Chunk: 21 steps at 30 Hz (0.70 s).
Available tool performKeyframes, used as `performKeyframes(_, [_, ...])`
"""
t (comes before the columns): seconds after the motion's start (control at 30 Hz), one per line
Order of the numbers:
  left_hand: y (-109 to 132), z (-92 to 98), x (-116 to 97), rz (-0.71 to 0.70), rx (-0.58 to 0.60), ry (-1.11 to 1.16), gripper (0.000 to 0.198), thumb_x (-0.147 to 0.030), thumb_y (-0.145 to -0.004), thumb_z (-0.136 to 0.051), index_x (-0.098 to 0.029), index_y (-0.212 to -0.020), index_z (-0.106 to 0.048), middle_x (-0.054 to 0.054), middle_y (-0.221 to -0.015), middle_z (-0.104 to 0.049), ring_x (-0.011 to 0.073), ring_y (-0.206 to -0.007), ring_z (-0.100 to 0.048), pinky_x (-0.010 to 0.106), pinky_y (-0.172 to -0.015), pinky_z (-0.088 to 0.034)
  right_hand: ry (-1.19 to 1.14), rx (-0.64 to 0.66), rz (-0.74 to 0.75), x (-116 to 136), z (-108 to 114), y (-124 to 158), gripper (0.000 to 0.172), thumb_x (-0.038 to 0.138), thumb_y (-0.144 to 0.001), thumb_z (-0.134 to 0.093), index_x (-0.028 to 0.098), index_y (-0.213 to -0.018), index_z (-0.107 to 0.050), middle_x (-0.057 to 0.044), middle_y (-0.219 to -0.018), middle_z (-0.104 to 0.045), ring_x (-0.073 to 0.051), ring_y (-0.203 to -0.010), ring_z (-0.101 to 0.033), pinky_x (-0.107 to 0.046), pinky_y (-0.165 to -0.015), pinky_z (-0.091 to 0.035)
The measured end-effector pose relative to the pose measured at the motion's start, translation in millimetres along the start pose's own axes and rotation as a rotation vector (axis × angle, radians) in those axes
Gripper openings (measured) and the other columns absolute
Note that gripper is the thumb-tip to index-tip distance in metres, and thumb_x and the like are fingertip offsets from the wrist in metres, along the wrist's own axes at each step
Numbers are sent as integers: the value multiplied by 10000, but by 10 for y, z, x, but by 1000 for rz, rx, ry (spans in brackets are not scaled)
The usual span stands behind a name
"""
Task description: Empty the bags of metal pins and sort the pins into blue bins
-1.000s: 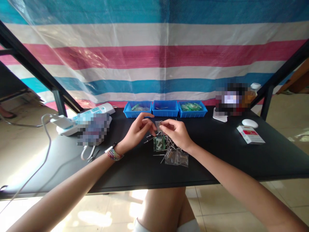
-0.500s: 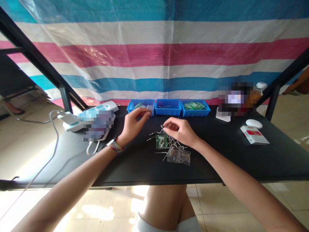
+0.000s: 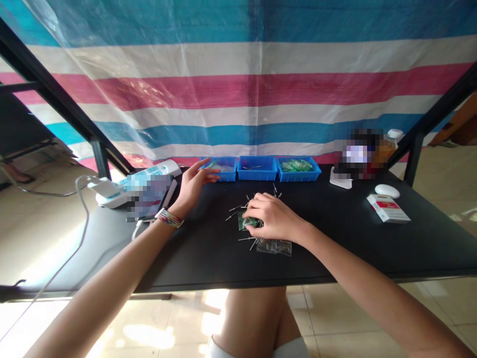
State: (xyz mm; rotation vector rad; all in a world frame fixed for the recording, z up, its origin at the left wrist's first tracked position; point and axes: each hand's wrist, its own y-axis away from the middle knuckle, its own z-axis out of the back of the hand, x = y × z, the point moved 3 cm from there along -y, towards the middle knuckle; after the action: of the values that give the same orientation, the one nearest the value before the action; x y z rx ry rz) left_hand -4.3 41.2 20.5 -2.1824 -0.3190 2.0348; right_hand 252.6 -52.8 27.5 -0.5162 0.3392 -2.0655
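Fingers spread, my left hand (image 3: pixel 194 185) is at the left blue bin (image 3: pixel 228 175), covering its left end; nothing shows in its fingers. Inside that bin lie clear and green plastic bags (image 3: pixel 219 167). Over the pile of blind rivets (image 3: pixel 234 209) on the table, my right hand (image 3: pixel 272 218) curls down, with thumb and fingers closing around a small green bag (image 3: pixel 244 222). That hand hides much of the pile. A clear bag with brass-coloured pieces (image 3: pixel 276 247) lies just below it.
The middle blue bin (image 3: pixel 257 174) holds a few rivets; the right blue bin (image 3: pixel 299 176) holds green bags. A power strip (image 3: pixel 160 170) and phone (image 3: pixel 149 196) lie left. To the right are a white box (image 3: pixel 387 209), a white mouse (image 3: pixel 387 191) and a blurred item on a stand.
My left hand has drawn back leftward from the left bin, its fingers spreading. My right hand has come down and nearer to me, from the pile's far edge onto the green bag.
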Motion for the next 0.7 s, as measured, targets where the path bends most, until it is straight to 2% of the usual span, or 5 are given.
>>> performKeyframes(0.2, [261, -224, -146, -434, 220, -424, 480, -335, -988, -688, -180, -1441, -650, 120, -1146, -783, 228, -953, -778, 374, -888, -648, -118, -224, -121, -88, 32, -42, 215, 147, -1018, -584, 204, -896, -752, -78, -917, -742, -232, -902, -641, -381, -851, -495])
performKeyframes(0.33, [522, -423, -284, -933, 381, -809, 575, -142, -1005, -657, -319, -1548, -588, 141, -1503, -634, 279, -1291, -681, 451, -1060, -618, -640, -416, -395, -287, 15, -41, 241, 377, -1045, -631, 209, -918, -750, -48, -868, -730, -193, -773, -658, -325, -724, -519])
performKeyframes(0.43, [633, -505, -373, -1123, 480, -934, 581, -114, -1003, -677, -343, -1532, -605, 137, -1590, -579, 321, -1424, -585, 518, -1131, -578, -1056, -421, -530, -368, -57, -51, 396, 586, -940, -752, 198, -863, -740, -31, -805, -713, -175, -705, -652, -310, -678, -553])
performKeyframes(0.57, [666, -520, -446, -1143, 514, -856, 417, -172, -1025, -689, -276, -1429, -673, 118, -1406, -718, 307, -1383, -607, 494, -1135, -560, -1375, -348, -632, -341, -156, -52, 472, 644, -847, -829, 184, -914, -745, -37, -821, -720, -184, -703, -698, -340, -687, -630])
performKeyframes(0.7, [595, -494, -391, -789, 393, -670, 153, -295, -1076, -635, -188, -1060, -744, 59, -950, -755, 203, -909, -691, 323, -820, -572, -976, -439, -559, -290, -83, -7, 352, 471, -1017, -670, 219, -1248, -752, -90, -1074, -735, -186, -750, -730, -363, -713, -658])
